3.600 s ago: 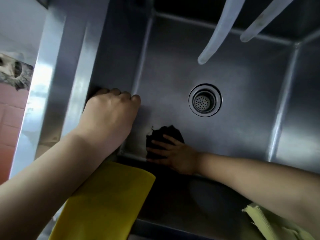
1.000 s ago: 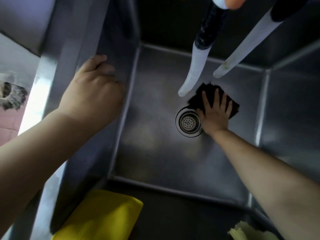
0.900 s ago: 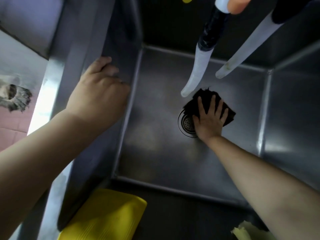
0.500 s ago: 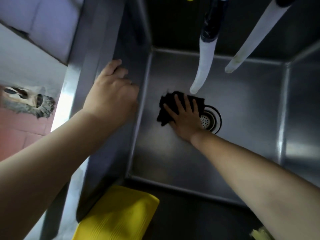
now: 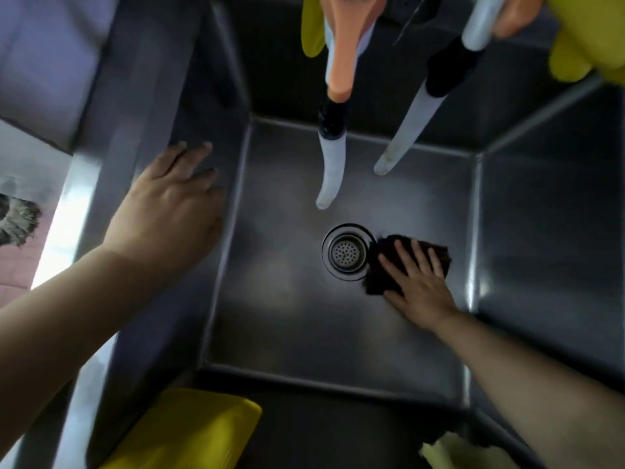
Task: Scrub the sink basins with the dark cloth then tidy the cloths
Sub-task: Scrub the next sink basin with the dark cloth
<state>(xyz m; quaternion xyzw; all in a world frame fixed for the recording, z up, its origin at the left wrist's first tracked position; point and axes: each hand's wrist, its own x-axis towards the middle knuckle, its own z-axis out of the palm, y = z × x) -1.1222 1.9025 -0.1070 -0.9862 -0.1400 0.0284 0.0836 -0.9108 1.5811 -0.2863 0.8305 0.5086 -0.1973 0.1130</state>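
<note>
Steel all round: the basin (image 5: 304, 333) is a deep square well seen from straight above, its floor dull grey with a round drain (image 5: 345, 254) near the middle. The dark cloth (image 5: 382, 282) lies flat on the floor, touching the drain's right edge and reaching toward the right wall. The right hand (image 5: 417, 286) presses down on it with fingers straight and spread, pointing away from the person, palm covering the cloth's near half; nothing is curled round it. The left hand (image 5: 165, 211) rests on the left wall and rim of the basin, fingers extended and slightly apart, holding nothing. Two pale hoses hang into the basin from the top: the left hose (image 5: 329, 170) has an orange upper part and a black collar, its tip just above the drain in this view; the right hose (image 5: 402, 140) slants down beside it, also with a black section. Something yellow (image 5: 581, 38) sits at the top right corner, too cropped to identify. On the near rim lies a yellow cloth (image 5: 189, 434) at the lower left, and a paler yellowish cloth (image 5: 449, 451) shows at the bottom edge, partly behind the right forearm. Left of the sink a strip of reddish floor (image 5: 13, 265) is visible.
</note>
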